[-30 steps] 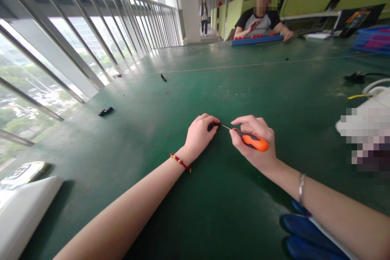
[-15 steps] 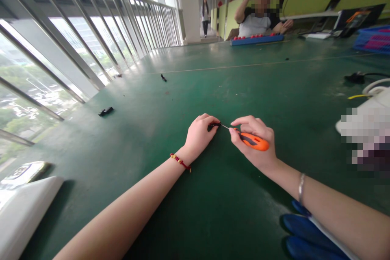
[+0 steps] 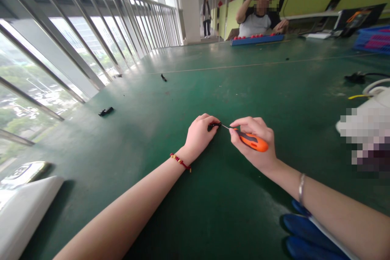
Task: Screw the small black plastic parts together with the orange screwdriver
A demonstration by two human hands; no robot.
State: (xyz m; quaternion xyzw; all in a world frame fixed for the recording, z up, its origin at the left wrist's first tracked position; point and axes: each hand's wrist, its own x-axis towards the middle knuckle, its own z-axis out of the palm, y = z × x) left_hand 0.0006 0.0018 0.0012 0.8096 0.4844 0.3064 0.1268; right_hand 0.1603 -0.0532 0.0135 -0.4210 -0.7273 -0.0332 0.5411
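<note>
Working over a broad, flat green tabletop (image 3: 170,215); holding the right hand (image 3: 258,159) near the left hand (image 3: 199,132); gripping an orange-and-black, metal-shafted screwdriver (image 3: 253,141) in the first, pinching a small, oblong black part (image 3: 215,125) at its tip in the second, seemingly for steadiness.

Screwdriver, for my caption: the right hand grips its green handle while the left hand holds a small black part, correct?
Not green: the screwdriver handle is orange and dark in the head view. The right hand does grip it, and the left hand holds the small black part.
</note>
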